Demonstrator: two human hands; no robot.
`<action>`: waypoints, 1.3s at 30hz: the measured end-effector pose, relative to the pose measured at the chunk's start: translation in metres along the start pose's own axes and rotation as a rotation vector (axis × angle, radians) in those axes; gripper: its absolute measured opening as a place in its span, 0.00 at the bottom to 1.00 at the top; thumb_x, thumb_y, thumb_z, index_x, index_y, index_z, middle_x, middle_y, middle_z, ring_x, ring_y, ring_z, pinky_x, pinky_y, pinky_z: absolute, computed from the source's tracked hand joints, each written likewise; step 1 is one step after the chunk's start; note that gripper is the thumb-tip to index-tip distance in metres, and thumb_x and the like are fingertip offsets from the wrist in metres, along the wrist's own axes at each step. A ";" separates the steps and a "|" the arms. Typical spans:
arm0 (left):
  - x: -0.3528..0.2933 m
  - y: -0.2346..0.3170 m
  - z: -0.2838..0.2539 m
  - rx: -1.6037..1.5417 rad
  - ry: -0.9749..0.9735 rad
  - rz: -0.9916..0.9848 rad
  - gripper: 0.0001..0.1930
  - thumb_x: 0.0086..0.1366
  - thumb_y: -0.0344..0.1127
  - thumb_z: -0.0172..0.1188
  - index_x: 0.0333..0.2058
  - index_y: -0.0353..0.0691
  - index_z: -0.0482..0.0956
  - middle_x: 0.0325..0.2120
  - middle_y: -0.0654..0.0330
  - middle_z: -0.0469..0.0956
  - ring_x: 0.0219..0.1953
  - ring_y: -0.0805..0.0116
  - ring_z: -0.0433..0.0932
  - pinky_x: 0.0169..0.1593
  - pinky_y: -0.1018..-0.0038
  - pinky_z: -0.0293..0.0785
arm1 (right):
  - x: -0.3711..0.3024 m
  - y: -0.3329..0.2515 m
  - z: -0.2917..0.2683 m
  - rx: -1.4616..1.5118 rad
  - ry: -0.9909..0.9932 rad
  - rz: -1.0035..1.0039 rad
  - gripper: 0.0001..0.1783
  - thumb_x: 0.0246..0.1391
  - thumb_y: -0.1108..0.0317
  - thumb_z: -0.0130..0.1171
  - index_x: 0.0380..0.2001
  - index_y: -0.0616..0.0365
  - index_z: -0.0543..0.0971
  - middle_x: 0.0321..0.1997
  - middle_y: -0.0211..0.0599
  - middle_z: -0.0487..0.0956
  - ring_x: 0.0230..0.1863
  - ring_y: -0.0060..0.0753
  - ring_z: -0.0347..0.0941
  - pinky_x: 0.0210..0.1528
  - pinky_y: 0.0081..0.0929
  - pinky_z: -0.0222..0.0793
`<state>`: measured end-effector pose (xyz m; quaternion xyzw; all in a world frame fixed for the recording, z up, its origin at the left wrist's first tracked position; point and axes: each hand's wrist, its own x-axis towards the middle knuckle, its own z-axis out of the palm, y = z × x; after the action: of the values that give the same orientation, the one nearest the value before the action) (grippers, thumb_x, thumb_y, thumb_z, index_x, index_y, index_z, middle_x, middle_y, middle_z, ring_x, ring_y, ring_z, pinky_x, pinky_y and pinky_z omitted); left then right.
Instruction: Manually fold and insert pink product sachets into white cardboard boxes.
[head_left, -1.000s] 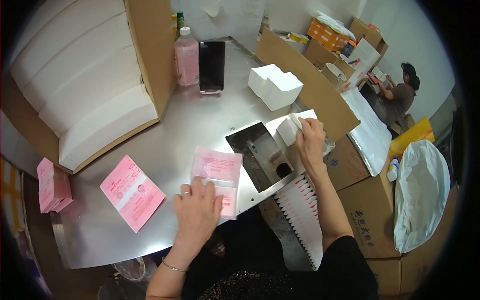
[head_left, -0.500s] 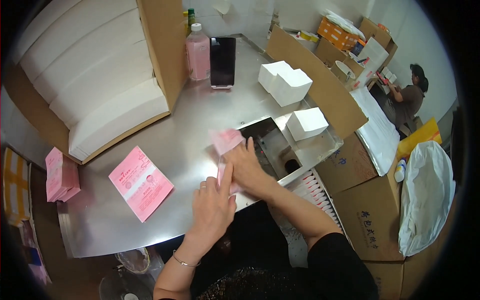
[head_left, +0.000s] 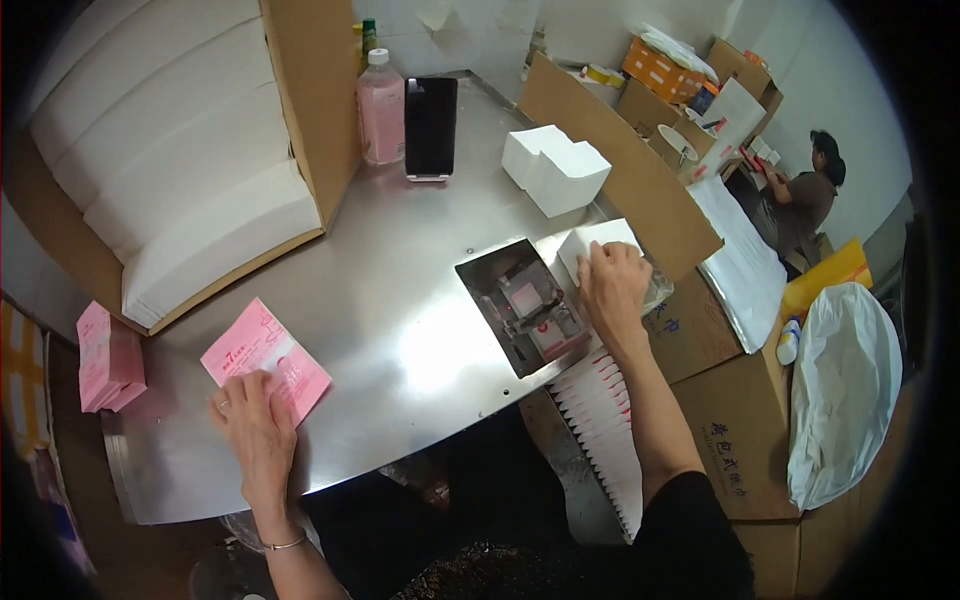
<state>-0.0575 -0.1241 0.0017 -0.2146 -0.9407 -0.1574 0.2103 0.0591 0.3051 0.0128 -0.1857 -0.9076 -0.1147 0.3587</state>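
My left hand [head_left: 255, 430] lies on the lower left part of a stack of flat pink printed wrappers [head_left: 265, 345], its fingers slightly bent over the top one. My right hand [head_left: 615, 290] reaches to a block of folded white tissues [head_left: 590, 240] on the right of the metal table, fingers bent together at its top edge. The fingers partly hide that block. Between my hands, a rectangular opening [head_left: 490, 310] in the tabletop shows a mechanism with a pink-and-white piece [head_left: 553, 335] inside.
Two more white tissue blocks [head_left: 555, 170] stand farther back. A phone [head_left: 431, 130] and a pink bottle [head_left: 380, 110] stand at the rear. Left are a carton of tissues [head_left: 220, 240] and pink wrappers [head_left: 108, 360]. Finished-looking packets [head_left: 600, 420] line up below the table. Another person [head_left: 805, 190] sits far right.
My hands have parted from over the opening: the left moved to the pink wrappers, the right to the white tissue block. The pink wrapper they held has left them; the opening now shows pink inside.
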 end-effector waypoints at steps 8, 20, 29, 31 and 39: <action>-0.003 0.018 -0.023 -0.391 -0.087 0.040 0.12 0.56 0.26 0.60 0.40 0.37 0.74 0.36 0.50 0.72 0.41 0.48 0.70 0.50 0.55 0.66 | 0.005 0.015 0.016 0.131 -0.061 0.126 0.10 0.54 0.72 0.58 0.39 0.60 0.82 0.38 0.44 0.76 0.46 0.47 0.71 0.48 0.44 0.64; -0.009 0.110 0.022 -0.336 -0.236 0.366 0.37 0.48 0.46 0.70 0.57 0.36 0.72 0.63 0.41 0.63 0.66 0.41 0.61 0.53 0.50 0.64 | -0.070 -0.140 -0.037 0.611 -0.116 -0.618 0.17 0.49 0.68 0.59 0.42 0.64 0.79 0.39 0.41 0.77 0.43 0.42 0.76 0.68 0.66 0.53; -0.012 0.095 0.050 -0.108 -0.107 0.358 0.31 0.53 0.45 0.64 0.57 0.45 0.75 0.65 0.43 0.62 0.63 0.38 0.62 0.54 0.47 0.59 | -0.036 -0.117 -0.029 0.641 -0.085 -0.308 0.18 0.43 0.73 0.58 0.41 0.65 0.75 0.32 0.49 0.75 0.35 0.54 0.72 0.55 0.48 0.65; -0.014 0.104 0.035 -0.058 -0.115 0.303 0.26 0.56 0.46 0.62 0.55 0.47 0.77 0.60 0.45 0.68 0.57 0.42 0.66 0.50 0.52 0.60 | -0.008 -0.061 -0.029 0.331 -0.112 -0.116 0.21 0.48 0.75 0.59 0.49 0.65 0.75 0.39 0.48 0.76 0.42 0.53 0.74 0.47 0.48 0.67; 0.006 0.107 0.027 -0.045 -0.019 0.325 0.25 0.57 0.52 0.64 0.49 0.44 0.79 0.48 0.49 0.72 0.45 0.50 0.68 0.48 0.57 0.61 | -0.002 0.017 0.015 0.133 -0.045 0.080 0.08 0.55 0.65 0.61 0.30 0.60 0.81 0.33 0.42 0.74 0.41 0.47 0.71 0.47 0.48 0.63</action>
<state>-0.0211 -0.0194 0.0037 -0.3699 -0.8919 -0.1405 0.2190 0.0581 0.3247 0.0025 -0.2001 -0.9128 -0.0354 0.3543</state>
